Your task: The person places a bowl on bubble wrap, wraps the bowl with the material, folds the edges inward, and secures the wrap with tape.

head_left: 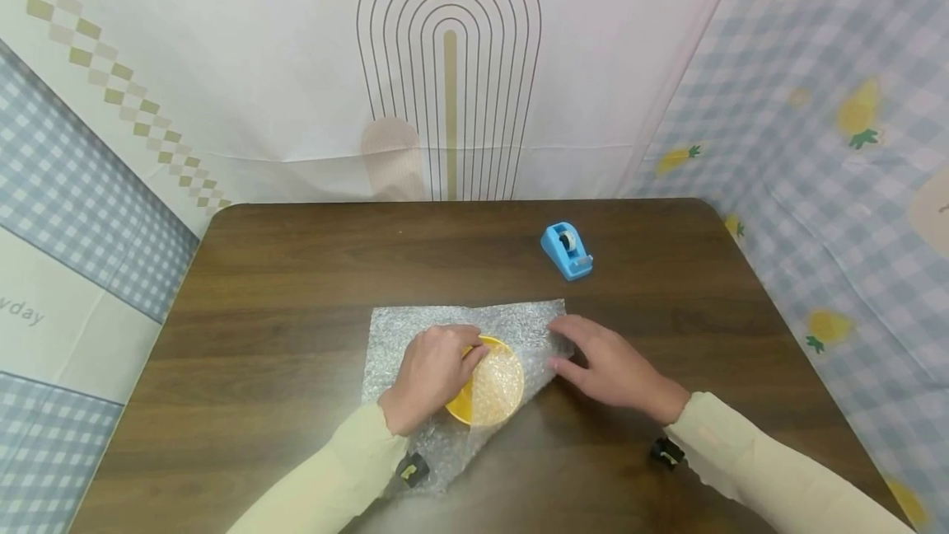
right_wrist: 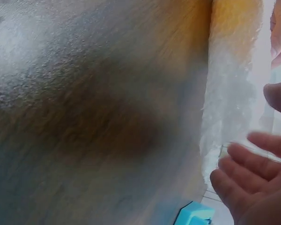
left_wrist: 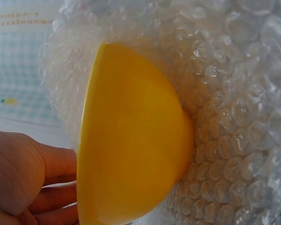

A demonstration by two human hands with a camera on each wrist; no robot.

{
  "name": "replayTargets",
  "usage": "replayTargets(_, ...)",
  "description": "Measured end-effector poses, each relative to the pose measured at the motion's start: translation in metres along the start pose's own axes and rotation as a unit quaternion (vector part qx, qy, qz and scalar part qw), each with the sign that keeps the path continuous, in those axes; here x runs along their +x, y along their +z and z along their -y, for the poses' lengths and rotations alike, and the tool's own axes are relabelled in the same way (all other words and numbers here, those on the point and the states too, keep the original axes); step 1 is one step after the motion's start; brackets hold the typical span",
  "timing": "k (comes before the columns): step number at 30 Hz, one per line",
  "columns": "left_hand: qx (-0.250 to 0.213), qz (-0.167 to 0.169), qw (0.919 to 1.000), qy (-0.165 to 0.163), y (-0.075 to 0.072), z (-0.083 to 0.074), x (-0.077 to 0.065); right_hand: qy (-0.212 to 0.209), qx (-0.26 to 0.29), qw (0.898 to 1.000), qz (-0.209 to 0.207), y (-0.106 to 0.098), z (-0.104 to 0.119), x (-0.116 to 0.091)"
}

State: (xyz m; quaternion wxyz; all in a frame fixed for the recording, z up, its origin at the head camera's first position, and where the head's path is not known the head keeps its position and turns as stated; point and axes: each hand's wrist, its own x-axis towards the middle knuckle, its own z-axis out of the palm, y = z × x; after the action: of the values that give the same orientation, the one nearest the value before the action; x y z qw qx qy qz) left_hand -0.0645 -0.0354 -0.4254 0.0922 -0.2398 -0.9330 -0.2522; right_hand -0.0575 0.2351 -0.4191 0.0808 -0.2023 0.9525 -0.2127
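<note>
A yellow bowl [left_wrist: 131,136] rests on a sheet of bubble wrap [head_left: 415,320], with a fold of the wrap lying over the right part of its mouth. My left hand [head_left: 437,365] reaches over the bowl's left side, its fingertips at the rim and the fold's edge. In the left wrist view, its fingers stretch across the rim and their tips are hidden. My right hand [head_left: 611,365] is beside the wrap's right corner, thumb and fingers spread apart. The right wrist view shows those fingers fairly straight, close to the folded wrap [right_wrist: 229,103].
A blue tape dispenser [head_left: 567,252] with a roll in it stands behind the wrap, to the right. All this is on a dark wooden table [head_left: 282,262]. Patterned cloths [head_left: 289,48] hang behind the table and along both sides.
</note>
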Motion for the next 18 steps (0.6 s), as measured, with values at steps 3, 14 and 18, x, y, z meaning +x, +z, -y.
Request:
replayTargets(3,-0.003,0.002,1.0000,-0.004,-0.001,0.000,0.000,0.038,0.011,0.999,0.011,0.001,-0.002,0.000)
replayTargets(14,-0.005,0.002,1.0000,-0.008,-0.002,-0.002,0.001,0.121,0.122,0.985,0.009,0.013,-0.012,0.007)
replayTargets(18,-0.013,0.000,0.9999,-0.005,-0.002,-0.001,0.001,0.149,0.214,0.965,0.007,0.019,-0.011,0.007)
